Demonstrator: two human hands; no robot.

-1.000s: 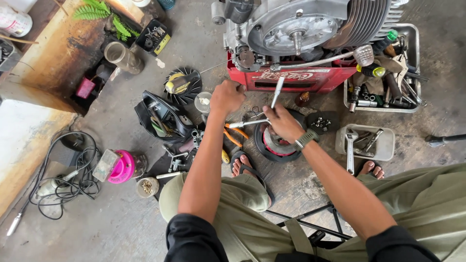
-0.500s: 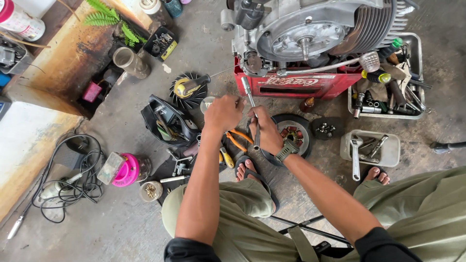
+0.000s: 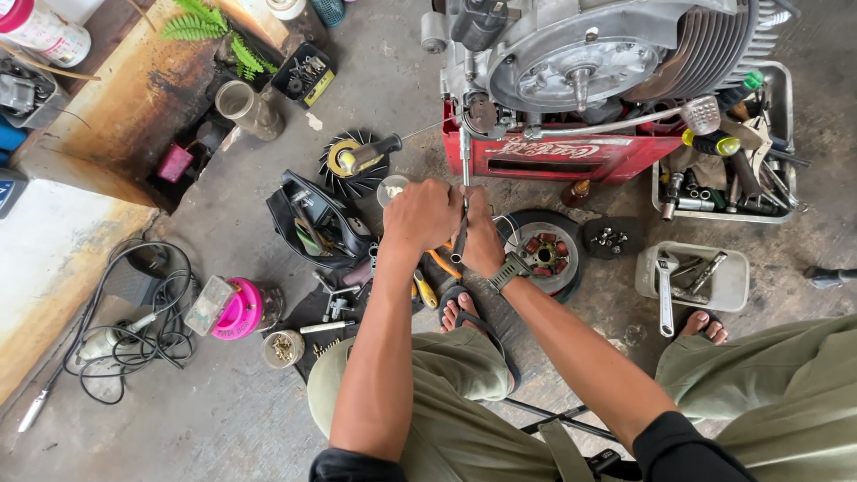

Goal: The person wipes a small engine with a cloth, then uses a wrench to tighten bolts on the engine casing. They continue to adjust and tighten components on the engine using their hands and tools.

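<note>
Both my hands are closed round one long metal socket wrench point(image 3: 464, 159). My left hand point(image 3: 421, 214) grips its handle from the left. Pressed against it on the right, my right hand point(image 3: 482, 239), with a watch on the wrist, holds the same handle. The shaft runs straight up from my hands to the lower left corner of a grey engine point(image 3: 580, 62), and its tip sits among the fittings there. The engine rests on a red plastic crate point(image 3: 553, 159). My sandalled feet are just below my hands.
A round stator plate point(image 3: 544, 254) lies right of my hands. A white tray point(image 3: 728, 290) of spanners and a metal tray point(image 3: 665, 205) of tools stand at right. On the left are a black fan wheel point(image 3: 353, 161), a black cover point(image 3: 317, 228), a pink container point(image 3: 237, 308) and coiled cables point(image 3: 134, 330).
My hands were apart, the right one holding the wrench loosely. They have come together on its handle, and the shaft now stands upright against the engine's lower left corner.
</note>
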